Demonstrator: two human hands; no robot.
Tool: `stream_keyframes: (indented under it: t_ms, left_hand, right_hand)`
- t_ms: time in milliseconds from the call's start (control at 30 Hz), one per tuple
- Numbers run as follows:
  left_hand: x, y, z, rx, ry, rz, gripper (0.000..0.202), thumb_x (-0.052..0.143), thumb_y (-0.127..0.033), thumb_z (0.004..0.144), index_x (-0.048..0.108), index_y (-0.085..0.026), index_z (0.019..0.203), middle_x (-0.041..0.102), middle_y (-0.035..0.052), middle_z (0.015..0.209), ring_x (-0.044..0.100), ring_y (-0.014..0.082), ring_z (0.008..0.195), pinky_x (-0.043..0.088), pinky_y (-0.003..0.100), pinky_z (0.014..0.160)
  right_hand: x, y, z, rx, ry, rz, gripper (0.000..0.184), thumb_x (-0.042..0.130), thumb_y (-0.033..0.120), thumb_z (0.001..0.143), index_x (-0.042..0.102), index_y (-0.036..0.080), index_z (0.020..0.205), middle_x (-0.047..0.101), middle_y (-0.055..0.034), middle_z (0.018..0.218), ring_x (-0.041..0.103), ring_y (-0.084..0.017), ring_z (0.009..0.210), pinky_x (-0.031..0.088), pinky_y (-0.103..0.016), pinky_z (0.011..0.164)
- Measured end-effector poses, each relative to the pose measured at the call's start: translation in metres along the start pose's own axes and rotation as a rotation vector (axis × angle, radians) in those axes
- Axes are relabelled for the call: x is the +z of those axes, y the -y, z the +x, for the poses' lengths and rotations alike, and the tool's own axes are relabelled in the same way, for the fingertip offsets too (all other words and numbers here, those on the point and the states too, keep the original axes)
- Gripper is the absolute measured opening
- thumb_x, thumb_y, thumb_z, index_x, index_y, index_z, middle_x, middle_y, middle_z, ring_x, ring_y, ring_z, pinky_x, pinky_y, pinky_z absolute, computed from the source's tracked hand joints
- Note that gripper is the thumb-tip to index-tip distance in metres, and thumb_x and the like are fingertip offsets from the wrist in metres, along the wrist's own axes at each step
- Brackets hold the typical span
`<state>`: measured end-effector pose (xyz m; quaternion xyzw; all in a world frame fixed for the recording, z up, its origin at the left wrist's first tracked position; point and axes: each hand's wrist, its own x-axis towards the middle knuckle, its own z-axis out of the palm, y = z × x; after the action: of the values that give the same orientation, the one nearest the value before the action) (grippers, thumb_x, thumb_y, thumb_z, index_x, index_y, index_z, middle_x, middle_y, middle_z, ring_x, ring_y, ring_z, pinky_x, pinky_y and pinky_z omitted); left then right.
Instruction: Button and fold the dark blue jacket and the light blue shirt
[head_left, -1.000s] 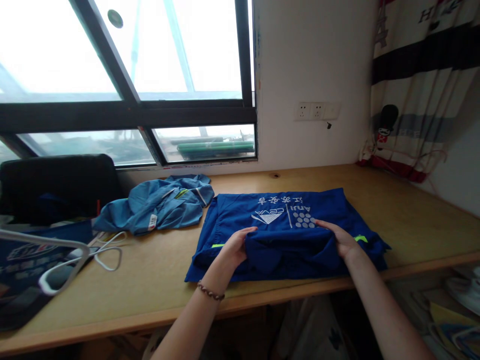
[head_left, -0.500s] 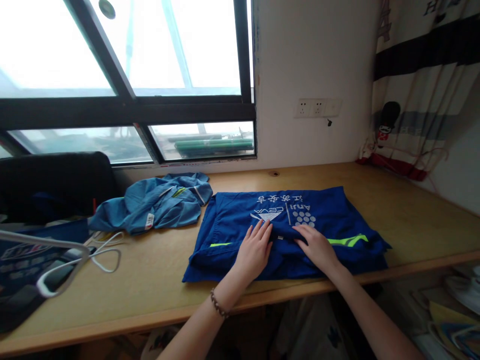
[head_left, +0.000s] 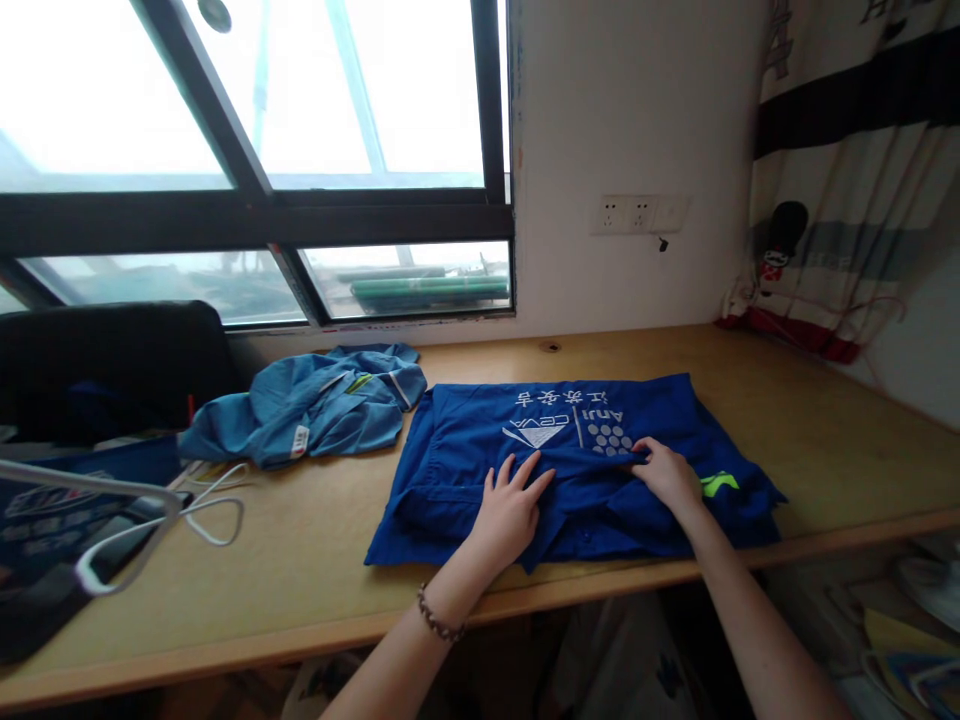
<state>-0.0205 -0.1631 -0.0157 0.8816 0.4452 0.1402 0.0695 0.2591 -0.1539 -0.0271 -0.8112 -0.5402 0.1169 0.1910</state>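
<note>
A dark blue work jacket point(head_left: 472, 420) lies folded into a flat rectangle on the wooden desk, white lettering and logos facing up. My left hand point(head_left: 508, 512) rests on its near half, fingers spread flat over the cloth below the triangle logo. Farther right, my right hand point(head_left: 667, 476) pinches a raised fold of the jacket just below the printed dots. A loose flap of cloth hangs down between the hands near the desk's front edge. Part of a yellow-green strip point(head_left: 720, 484) shows beside my right wrist.
A crumpled lighter blue garment point(head_left: 330, 405) lies left of the jacket. White cable point(head_left: 221, 505) and a white curved lamp-like arm point(head_left: 127, 575) are at the left, before a black chair back point(head_left: 112, 350). Behind the desk point(head_left: 262, 580) are a window, wall sockets point(head_left: 641, 213) and a curtain point(head_left: 840, 200).
My right hand has moved right and now pinches the cloth. The near edge has been folded differently, covering the left yellow-green strip and part of the right one. My left hand's fingers have spread.
</note>
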Motion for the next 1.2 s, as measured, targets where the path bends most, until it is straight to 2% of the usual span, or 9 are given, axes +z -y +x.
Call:
stream_keyframes:
  t_ms: [133,267,500,633,767,833,933,1067,1200]
  left_hand:
    - [0.004,0.003,-0.003,-0.138,-0.084,0.055,0.051,0.038,-0.039,0.083,0.029,-0.031,0.132,0.027,0.0036,0.14,0.02,0.0343,0.126,0.015,0.059,0.097]
    - [-0.001,0.02,-0.023,-0.27,-0.124,0.184,0.064,0.036,-0.058,0.077,0.028,-0.028,0.133,0.03,0.0086,0.138,0.016,0.0393,0.127,0.007,0.062,0.096]
    - [-0.018,0.076,-0.093,-0.534,-0.088,0.354,0.062,0.034,-0.054,0.079,0.027,-0.025,0.134,0.021,0.0114,0.141,0.019,0.0387,0.126,0.016,0.062,0.092]
    - [-0.018,0.095,-0.12,-0.548,-0.076,0.331,0.059,0.028,-0.047,0.083,0.024,-0.019,0.135,0.025,0.01,0.14,0.019,0.0311,0.128,0.02,0.056,0.096]
    - [-0.016,0.094,-0.129,-0.521,-0.225,0.343,0.056,0.029,-0.041,0.084,0.026,-0.017,0.135,0.026,0.0089,0.14,0.017,0.0263,0.13,0.019,0.05,0.1]
    - [-0.016,0.089,-0.131,-0.511,-0.307,0.347,0.056,0.031,-0.041,0.084,0.025,-0.018,0.135,0.026,0.0086,0.14,0.016,0.0249,0.13,0.019,0.048,0.101]
    - [-0.018,0.085,-0.132,-0.513,-0.348,0.352,0.056,0.034,-0.042,0.083,0.029,-0.017,0.133,0.03,0.0088,0.138,0.017,0.0255,0.13,0.021,0.046,0.101]
    - [-0.019,0.086,-0.135,-0.528,-0.325,0.342,0.053,0.037,-0.042,0.082,0.038,-0.018,0.129,0.038,0.0083,0.134,0.025,0.0277,0.127,0.026,0.045,0.098]
    - [-0.018,0.089,-0.137,-0.533,-0.345,0.327,0.055,0.038,-0.044,0.081,0.036,-0.018,0.13,0.041,0.0073,0.132,0.029,0.0269,0.125,0.029,0.042,0.097]
  right_hand:
    - [-0.004,-0.009,-0.003,-0.203,0.04,0.019,0.048,0.048,0.059,0.069,0.056,0.025,0.102,0.064,-0.0067,0.088,0.06,-0.025,0.082,0.044,-0.032,0.064]
    - [-0.018,-0.048,-0.006,-0.393,-0.052,-0.072,0.057,0.043,0.059,0.074,0.051,0.021,0.116,0.059,-0.0097,0.107,0.051,-0.027,0.103,0.041,-0.038,0.084]
    - [-0.011,-0.14,-0.035,-0.405,-0.162,-0.319,0.059,0.031,0.055,0.081,0.031,0.028,0.133,0.032,-0.0019,0.137,0.028,-0.027,0.125,0.028,-0.048,0.098]
    - [-0.01,-0.155,-0.034,-0.411,-0.166,-0.286,0.057,0.035,0.055,0.078,0.045,0.024,0.124,0.042,-0.0048,0.131,0.036,-0.028,0.12,0.033,-0.046,0.095]
    - [-0.04,-0.106,-0.027,-0.47,-0.203,-0.211,0.038,0.037,0.047,0.08,0.068,0.024,0.081,0.061,-0.0061,0.106,0.048,-0.028,0.109,0.033,-0.049,0.095]
    - [-0.058,-0.057,-0.03,-0.64,-0.171,-0.099,0.032,0.04,0.042,0.081,0.066,0.026,0.091,0.059,-0.0035,0.112,0.044,-0.025,0.114,0.03,-0.044,0.098]
    - [-0.07,0.022,-0.037,-0.948,0.103,-0.042,0.049,0.052,0.045,0.075,0.049,0.029,0.121,0.043,-0.0001,0.13,0.026,-0.024,0.126,0.021,-0.042,0.104]
    - [-0.048,0.08,-0.008,-1.102,0.389,-0.015,0.062,0.057,0.05,0.07,0.04,0.033,0.127,0.034,0.0016,0.136,0.015,-0.028,0.129,0.01,-0.049,0.104]
    - [-0.01,0.075,0.065,-0.938,0.354,-0.032,0.05,0.047,0.048,0.078,0.04,0.035,0.126,0.032,0.0027,0.137,0.016,-0.028,0.129,0.011,-0.053,0.101]
